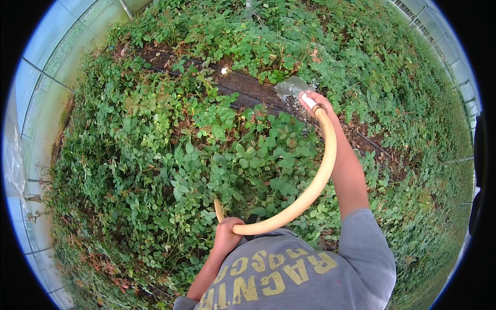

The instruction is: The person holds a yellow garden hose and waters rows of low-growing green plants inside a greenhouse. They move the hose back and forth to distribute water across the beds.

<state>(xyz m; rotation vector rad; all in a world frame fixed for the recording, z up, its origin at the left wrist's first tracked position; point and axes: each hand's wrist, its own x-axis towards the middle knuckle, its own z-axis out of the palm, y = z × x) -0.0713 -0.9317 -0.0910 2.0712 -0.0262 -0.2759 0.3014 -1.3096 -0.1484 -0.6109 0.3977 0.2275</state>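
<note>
A thick cream-coloured hose (pixel 316 186) curves in front of my body. My right hand (pixel 319 104), arm stretched forward, is closed around its outlet end, where a white pipe nozzle (pixel 309 100) is fitted with a brown clamp. Water (pixel 291 87) fans out from the nozzle over the soil and low leaves. Close to my waist, my left hand (pixel 228 232) grips the hose lower down. Beyond that hand the hose (pixel 219 209) drops among the leaves, and its further run is hidden.
Dense leafy green plants (pixel 186 170) surround me on all sides. Dark drip lines (pixel 248 95) run along a strip of brown soil (pixel 238 83) ahead. A translucent greenhouse wall (pixel 50 73) with metal bars curves along the left, and another (pixel 453 50) along the right.
</note>
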